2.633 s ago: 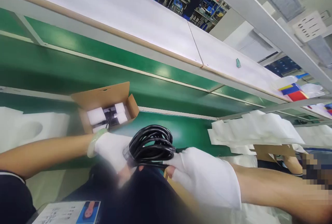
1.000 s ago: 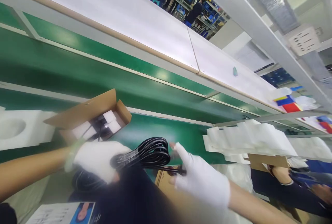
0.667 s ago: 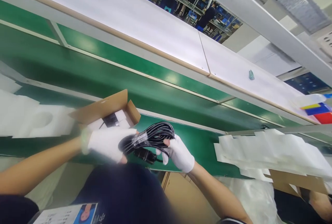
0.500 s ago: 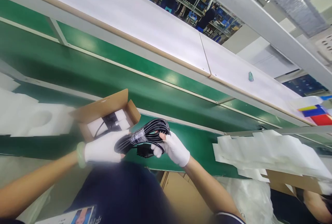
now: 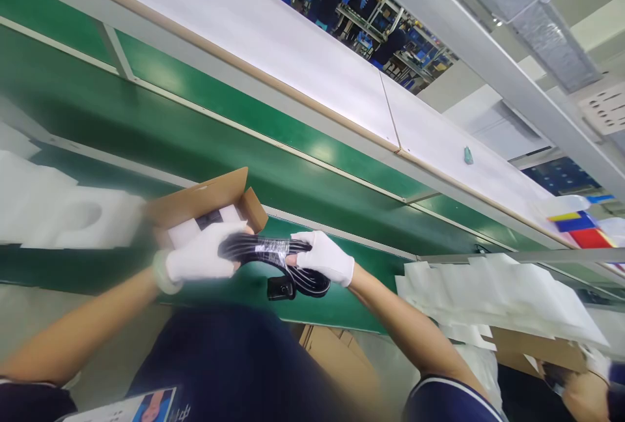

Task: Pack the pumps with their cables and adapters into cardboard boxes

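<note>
Cable [image 5: 305,279], black, shiny and looped into a long bunch, with a clear plastic wrap [image 5: 273,249] round its middle, is held up over my smooth green desk [image 5: 371,285]. My white-gloved left hand [image 5: 208,254] pinches the left end of it. My white-gloved right hand [image 5: 325,258] pinches it by the right edge of the wrap; I cannot tell how the hidden fingers lie. A small, black, blocky end that looks like a plug [image 5: 280,288] hangs below the bunch. An open, brown cardboard box [image 5: 209,194] with white foam blocks [image 5: 183,233] inside sits just behind my left hand. I think the step in hand is holding and tidying the bunch, with the wrap already on. To me, the next move calls for a firm pinch from both hands, neat loops, and care that the hanging plug does not swing or snag.
</note>
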`<action>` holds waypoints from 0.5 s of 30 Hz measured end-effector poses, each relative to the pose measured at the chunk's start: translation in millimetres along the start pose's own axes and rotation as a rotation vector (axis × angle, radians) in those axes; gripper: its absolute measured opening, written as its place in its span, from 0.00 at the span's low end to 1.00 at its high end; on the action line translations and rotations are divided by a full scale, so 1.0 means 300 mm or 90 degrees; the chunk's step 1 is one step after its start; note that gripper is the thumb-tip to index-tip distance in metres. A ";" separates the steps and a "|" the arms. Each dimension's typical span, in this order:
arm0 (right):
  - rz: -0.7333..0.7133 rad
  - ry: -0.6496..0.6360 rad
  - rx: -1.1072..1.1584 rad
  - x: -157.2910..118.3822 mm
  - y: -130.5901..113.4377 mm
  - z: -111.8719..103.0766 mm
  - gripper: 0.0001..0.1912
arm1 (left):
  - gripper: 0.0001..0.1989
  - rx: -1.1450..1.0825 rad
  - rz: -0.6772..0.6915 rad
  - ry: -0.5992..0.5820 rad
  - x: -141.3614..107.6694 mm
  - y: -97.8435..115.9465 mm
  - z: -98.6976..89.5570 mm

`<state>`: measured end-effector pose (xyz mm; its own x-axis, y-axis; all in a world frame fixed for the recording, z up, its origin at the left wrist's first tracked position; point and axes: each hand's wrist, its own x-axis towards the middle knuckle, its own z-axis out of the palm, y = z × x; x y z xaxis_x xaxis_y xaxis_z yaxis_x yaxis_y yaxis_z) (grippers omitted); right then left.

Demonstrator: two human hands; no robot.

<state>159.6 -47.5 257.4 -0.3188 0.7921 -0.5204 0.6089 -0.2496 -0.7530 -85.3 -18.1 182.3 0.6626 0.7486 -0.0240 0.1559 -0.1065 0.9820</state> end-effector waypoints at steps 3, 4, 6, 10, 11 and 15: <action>-0.001 0.139 0.196 0.019 0.014 0.049 0.19 | 0.25 -0.220 0.052 0.156 0.048 -0.113 0.060; -0.013 0.186 0.218 0.035 0.018 0.070 0.18 | 0.26 -0.311 0.057 0.221 0.068 -0.147 0.092; -0.053 0.273 0.225 0.083 0.023 0.112 0.17 | 0.24 -0.503 0.050 0.342 0.108 -0.195 0.164; -0.111 0.388 0.224 0.209 0.033 0.180 0.14 | 0.15 -0.824 -0.040 0.503 0.168 -0.212 0.280; -0.115 0.394 0.223 0.242 0.039 0.188 0.14 | 0.13 -0.864 -0.066 0.522 0.177 -0.211 0.296; -0.032 0.331 0.201 0.358 0.079 0.177 0.17 | 0.11 -1.011 -0.167 0.592 0.198 -0.238 0.306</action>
<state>101.2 2.2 162.3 0.1035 0.9555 -0.2761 0.3316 -0.2949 -0.8961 10.0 -26.1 93.5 0.0883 0.7741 -0.6268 -0.9347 0.2819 0.2164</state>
